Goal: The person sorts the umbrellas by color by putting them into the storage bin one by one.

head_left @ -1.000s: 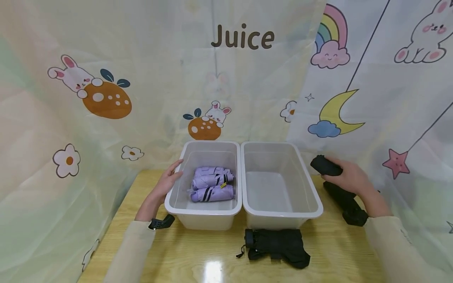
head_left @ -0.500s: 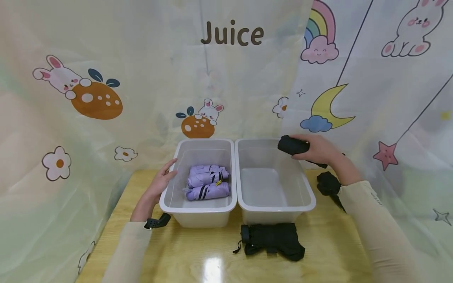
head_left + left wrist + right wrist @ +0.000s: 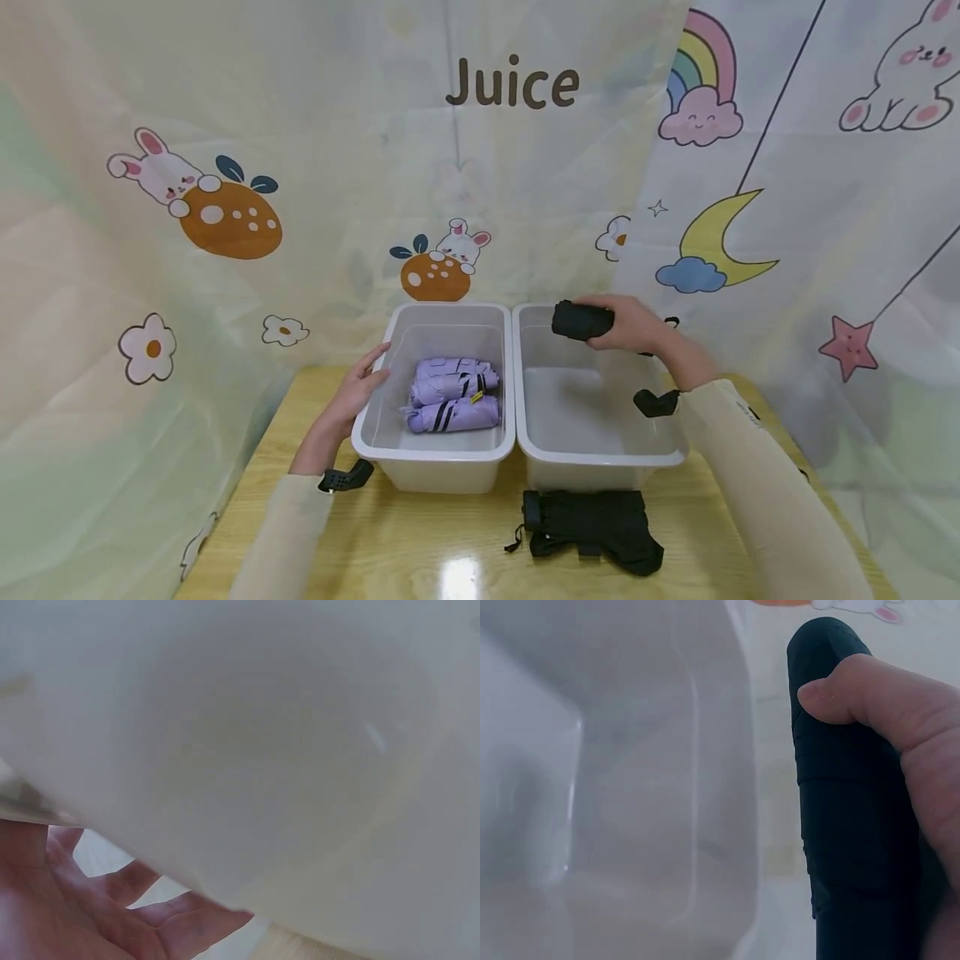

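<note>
My right hand [image 3: 633,323] grips a rolled black folding umbrella [image 3: 581,321] over the back of the right white bin [image 3: 600,459]. In the right wrist view the thumb lies along the umbrella's dark fabric [image 3: 855,825], beside the bin's rim. My left hand [image 3: 351,400] rests at the left rim of the left white bin [image 3: 435,455], fingers relaxed against it. The left wrist view has its fingers below the pale bin wall [image 3: 300,787]. Several rolled purple folding umbrellas [image 3: 453,414] lie side by side inside the left bin.
Another black folding umbrella [image 3: 592,529] lies on the wooden table [image 3: 390,542] in front of the right bin. The two bins stand side by side, rims close together. A printed cloth backdrop [image 3: 337,208] rises right behind them.
My right hand has carried the black umbrella left from beside the right bin to over it. The forearm now covers the spot where another black umbrella lay. The left hand stays at the rim.
</note>
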Available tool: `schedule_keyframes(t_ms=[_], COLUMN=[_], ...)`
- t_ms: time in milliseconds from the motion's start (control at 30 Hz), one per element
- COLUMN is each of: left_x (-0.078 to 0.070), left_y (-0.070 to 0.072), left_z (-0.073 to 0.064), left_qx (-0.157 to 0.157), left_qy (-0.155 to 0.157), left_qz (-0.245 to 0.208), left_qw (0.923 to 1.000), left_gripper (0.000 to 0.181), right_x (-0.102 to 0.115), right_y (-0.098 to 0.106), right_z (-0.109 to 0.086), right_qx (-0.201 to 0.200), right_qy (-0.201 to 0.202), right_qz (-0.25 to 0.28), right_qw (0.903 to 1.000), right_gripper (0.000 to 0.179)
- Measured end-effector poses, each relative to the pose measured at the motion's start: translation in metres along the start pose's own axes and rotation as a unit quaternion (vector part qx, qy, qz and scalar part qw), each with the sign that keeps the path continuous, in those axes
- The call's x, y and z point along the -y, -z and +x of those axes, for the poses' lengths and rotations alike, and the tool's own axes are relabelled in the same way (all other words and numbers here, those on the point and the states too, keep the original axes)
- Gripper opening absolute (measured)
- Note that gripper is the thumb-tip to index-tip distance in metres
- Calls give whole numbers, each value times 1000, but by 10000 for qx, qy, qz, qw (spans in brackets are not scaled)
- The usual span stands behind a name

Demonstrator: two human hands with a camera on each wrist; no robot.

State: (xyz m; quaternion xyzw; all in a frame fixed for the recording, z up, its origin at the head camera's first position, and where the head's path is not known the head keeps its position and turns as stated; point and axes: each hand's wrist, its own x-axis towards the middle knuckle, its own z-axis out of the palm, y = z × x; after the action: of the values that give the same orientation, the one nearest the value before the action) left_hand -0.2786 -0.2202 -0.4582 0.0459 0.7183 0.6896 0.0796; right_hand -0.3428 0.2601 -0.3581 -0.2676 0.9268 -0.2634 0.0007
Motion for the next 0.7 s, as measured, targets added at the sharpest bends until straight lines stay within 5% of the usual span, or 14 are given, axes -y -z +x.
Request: schedule_keyframes(t_ms=[467, 700], left_x=[-3, -1], left_y=[5, 1], left_z=[0, 0], left_qx=[49, 114], left_qy=[51, -8], left_qz=[113, -32], left_qw=[9999, 9999], left_gripper=[56, 57], right_x=[-7, -25], right_y=[-40, -62], right_z=[32, 39], right_qx=[447, 614], right_qy=[-401, -505], right_qz=[-97, 719], right_qw=[9981, 9942], right_gripper=[70, 71])
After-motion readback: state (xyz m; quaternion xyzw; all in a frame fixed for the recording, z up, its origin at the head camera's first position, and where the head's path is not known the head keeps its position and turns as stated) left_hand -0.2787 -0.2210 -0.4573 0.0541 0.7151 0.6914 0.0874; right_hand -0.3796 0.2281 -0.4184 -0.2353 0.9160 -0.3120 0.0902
